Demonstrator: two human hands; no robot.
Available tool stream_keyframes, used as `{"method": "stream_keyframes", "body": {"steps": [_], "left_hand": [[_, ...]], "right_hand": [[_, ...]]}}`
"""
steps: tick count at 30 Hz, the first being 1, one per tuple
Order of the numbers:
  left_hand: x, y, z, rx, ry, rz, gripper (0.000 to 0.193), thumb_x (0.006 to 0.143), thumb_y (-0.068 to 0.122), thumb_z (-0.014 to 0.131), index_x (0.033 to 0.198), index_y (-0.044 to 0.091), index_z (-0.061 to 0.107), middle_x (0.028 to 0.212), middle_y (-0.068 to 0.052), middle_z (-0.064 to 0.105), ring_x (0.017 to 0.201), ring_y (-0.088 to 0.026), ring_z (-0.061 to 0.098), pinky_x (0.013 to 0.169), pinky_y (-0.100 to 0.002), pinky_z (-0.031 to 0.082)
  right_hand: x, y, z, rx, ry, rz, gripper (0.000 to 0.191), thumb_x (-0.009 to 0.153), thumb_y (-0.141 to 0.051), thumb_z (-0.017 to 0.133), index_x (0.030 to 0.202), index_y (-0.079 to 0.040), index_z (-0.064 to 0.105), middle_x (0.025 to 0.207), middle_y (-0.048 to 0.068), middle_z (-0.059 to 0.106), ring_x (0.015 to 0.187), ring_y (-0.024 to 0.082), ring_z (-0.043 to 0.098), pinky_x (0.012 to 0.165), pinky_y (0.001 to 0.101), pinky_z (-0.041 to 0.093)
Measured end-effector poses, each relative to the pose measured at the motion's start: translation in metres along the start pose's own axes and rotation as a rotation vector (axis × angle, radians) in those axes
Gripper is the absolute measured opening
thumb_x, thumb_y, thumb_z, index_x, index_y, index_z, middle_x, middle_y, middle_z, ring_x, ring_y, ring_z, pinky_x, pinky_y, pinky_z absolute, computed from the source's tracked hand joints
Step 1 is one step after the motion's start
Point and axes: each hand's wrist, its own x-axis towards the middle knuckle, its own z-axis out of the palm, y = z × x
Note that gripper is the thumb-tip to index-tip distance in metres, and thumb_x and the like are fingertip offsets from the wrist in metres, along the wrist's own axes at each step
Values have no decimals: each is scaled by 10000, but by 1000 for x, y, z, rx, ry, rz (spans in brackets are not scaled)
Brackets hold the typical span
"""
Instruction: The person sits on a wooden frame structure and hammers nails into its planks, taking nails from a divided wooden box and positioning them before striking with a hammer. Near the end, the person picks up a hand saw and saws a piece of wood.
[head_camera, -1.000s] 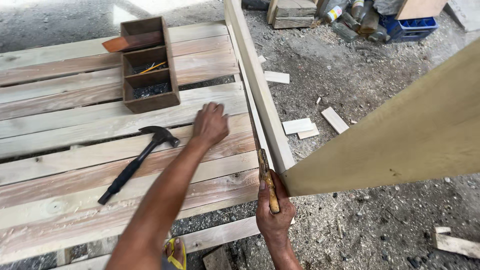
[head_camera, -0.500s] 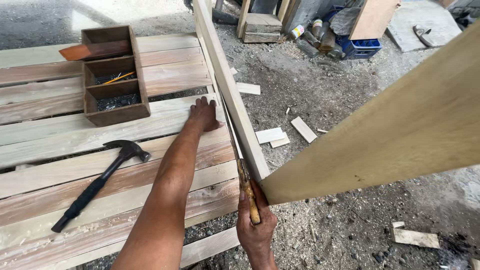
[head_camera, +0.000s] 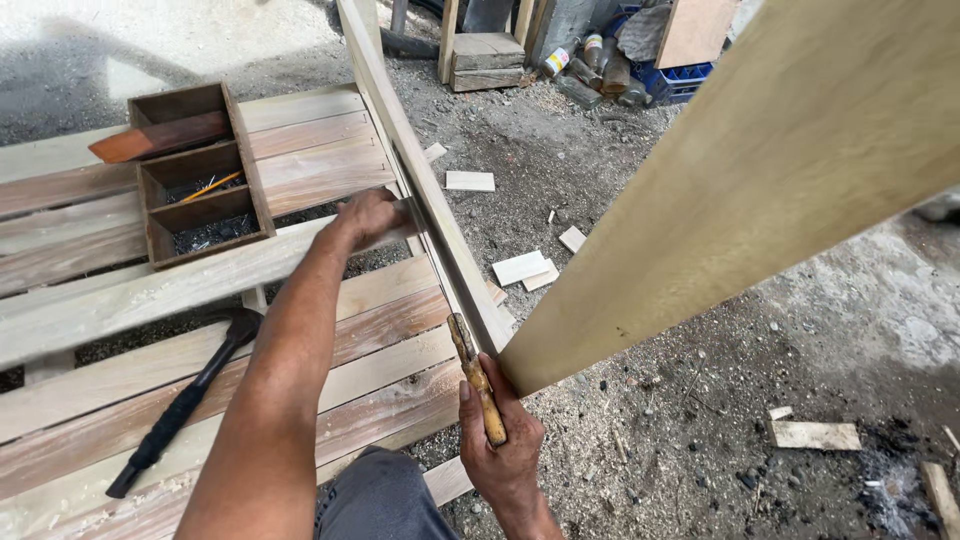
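My left hand (head_camera: 368, 217) grips the right end of a pale plank (head_camera: 150, 300), which lies askew across the slatted wooden platform (head_camera: 380, 345) with a dark gap showing beneath it. My right hand (head_camera: 503, 455) is closed around a wooden-handled tool (head_camera: 474, 372). The tool's tip points at the long upright rail (head_camera: 430, 205) that runs along the platform's right edge. A black claw hammer (head_camera: 185, 400) lies on the slats just left of my left forearm.
A dark wooden box with compartments (head_camera: 195, 175) sits on the slats at the back left. A wide pale board (head_camera: 760, 180) slants across the right. Offcuts (head_camera: 520, 267) litter the dirt ground, and bottles and a blue crate (head_camera: 690, 80) stand at the far back.
My left hand went from lying flat on the slats to gripping a plank's end and shifting it out of line. My right hand kept hold of the tool by the rail.
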Motion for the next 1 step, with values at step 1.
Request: {"method": "stream_keyframes", "body": {"steps": [1], "left_hand": [[5,-1,5,-23,27,13,421,941,319,517,1274,210,749,1418,-122,647,1372,-339,533,1212,-698,191]], "right_hand": [[0,-6,-3,-9,-19,15,414,1010,-218,598,1333,41,599,736,133,777,539,110,746,441,249,563]]}}
